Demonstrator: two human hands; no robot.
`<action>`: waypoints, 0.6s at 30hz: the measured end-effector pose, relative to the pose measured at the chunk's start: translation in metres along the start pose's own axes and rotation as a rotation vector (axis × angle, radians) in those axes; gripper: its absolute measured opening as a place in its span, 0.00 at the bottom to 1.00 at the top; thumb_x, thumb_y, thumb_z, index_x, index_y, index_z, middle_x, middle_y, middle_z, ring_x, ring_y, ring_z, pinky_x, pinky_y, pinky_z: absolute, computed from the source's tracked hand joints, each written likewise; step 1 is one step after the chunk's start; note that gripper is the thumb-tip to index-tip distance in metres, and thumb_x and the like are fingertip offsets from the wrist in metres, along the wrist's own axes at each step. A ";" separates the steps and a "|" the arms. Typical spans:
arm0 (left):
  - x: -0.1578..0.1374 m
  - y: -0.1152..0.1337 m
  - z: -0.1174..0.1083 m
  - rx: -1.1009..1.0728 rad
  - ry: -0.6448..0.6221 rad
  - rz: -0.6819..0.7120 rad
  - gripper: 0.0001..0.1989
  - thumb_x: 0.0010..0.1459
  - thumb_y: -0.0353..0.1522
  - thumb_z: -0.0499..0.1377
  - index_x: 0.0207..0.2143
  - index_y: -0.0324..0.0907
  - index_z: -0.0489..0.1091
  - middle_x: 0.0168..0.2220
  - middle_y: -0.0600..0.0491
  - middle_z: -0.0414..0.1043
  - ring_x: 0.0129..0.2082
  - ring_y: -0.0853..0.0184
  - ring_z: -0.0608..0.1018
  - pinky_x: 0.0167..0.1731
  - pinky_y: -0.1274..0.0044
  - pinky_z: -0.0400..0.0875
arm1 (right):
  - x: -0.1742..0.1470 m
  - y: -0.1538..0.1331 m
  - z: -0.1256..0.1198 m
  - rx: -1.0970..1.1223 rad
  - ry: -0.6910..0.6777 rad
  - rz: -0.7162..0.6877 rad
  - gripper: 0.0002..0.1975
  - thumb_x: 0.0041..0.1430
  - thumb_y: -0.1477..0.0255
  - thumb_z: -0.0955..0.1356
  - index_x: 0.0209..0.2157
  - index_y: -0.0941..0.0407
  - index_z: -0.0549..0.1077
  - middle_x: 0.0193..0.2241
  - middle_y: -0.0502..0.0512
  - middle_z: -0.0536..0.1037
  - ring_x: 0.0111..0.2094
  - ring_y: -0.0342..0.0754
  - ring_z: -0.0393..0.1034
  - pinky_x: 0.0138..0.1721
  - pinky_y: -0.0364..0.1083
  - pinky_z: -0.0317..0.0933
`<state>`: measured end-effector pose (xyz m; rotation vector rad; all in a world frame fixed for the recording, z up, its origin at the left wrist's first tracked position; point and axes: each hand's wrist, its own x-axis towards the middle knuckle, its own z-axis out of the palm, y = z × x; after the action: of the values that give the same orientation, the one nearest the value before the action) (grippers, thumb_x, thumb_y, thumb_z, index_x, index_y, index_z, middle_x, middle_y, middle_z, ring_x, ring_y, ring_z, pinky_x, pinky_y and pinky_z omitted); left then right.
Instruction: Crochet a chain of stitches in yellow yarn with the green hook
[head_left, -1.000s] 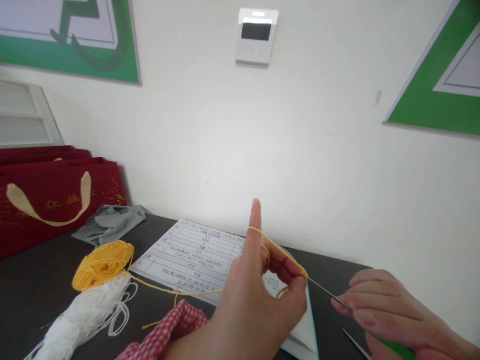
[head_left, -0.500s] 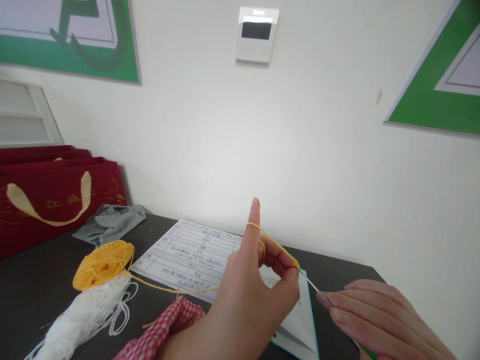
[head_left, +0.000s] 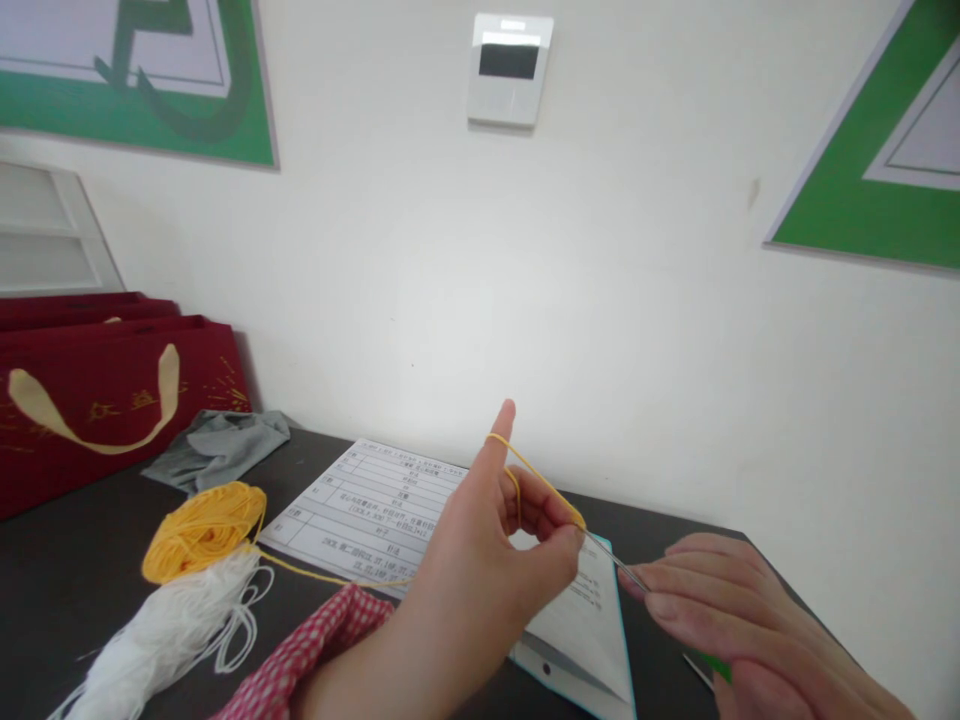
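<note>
My left hand (head_left: 480,560) pinches yellow yarn (head_left: 536,475) between thumb and middle finger, while its index finger points up with the strand looped over it. At that pinch the tip of a thin metal crochet hook (head_left: 611,560) meets the yarn; whether a loop sits on it is too small to tell. My right hand (head_left: 739,620) is closed around the hook, and a bit of green handle shows under the fingers. From the left hand the strand runs back to a yellow yarn ball (head_left: 204,532) on the dark table.
Beside the ball lies a white yarn skein (head_left: 165,640). A printed sheet (head_left: 367,505) and a white pouch with a turquoise edge (head_left: 592,640) lie beneath the hands. A grey cloth (head_left: 221,450) and red gift bags (head_left: 120,390) stand at left, against the wall (head_left: 600,300).
Both hands have shifted slightly left, the left index finger leaning a little more. More of the pouch and a thin metal piece by the right hand now show.
</note>
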<state>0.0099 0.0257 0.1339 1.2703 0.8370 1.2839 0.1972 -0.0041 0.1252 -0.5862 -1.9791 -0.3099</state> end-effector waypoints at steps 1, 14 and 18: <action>0.001 0.001 0.000 -0.017 -0.001 -0.014 0.53 0.45 0.26 0.62 0.71 0.39 0.39 0.25 0.63 0.71 0.27 0.70 0.73 0.32 0.76 0.70 | 0.002 0.000 -0.001 -0.015 -0.035 -0.043 0.16 0.72 0.68 0.62 0.35 0.57 0.78 0.28 0.56 0.85 0.30 0.48 0.82 0.35 0.45 0.77; 0.000 0.007 0.001 -0.056 0.015 -0.038 0.55 0.45 0.26 0.63 0.71 0.40 0.38 0.25 0.63 0.70 0.27 0.71 0.73 0.33 0.75 0.69 | 0.009 -0.001 -0.001 -0.107 -0.056 -0.156 0.18 0.74 0.68 0.60 0.33 0.59 0.75 0.27 0.54 0.85 0.30 0.43 0.82 0.38 0.41 0.75; 0.000 0.005 0.000 -0.049 0.015 -0.021 0.54 0.45 0.26 0.62 0.71 0.40 0.38 0.25 0.63 0.70 0.27 0.70 0.73 0.33 0.75 0.69 | -0.001 -0.001 0.004 -0.118 0.030 -0.111 0.19 0.73 0.67 0.60 0.32 0.59 0.76 0.27 0.55 0.85 0.30 0.44 0.82 0.37 0.43 0.75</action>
<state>0.0093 0.0252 0.1390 1.2120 0.8226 1.2914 0.1941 -0.0034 0.1230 -0.5445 -1.9779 -0.5044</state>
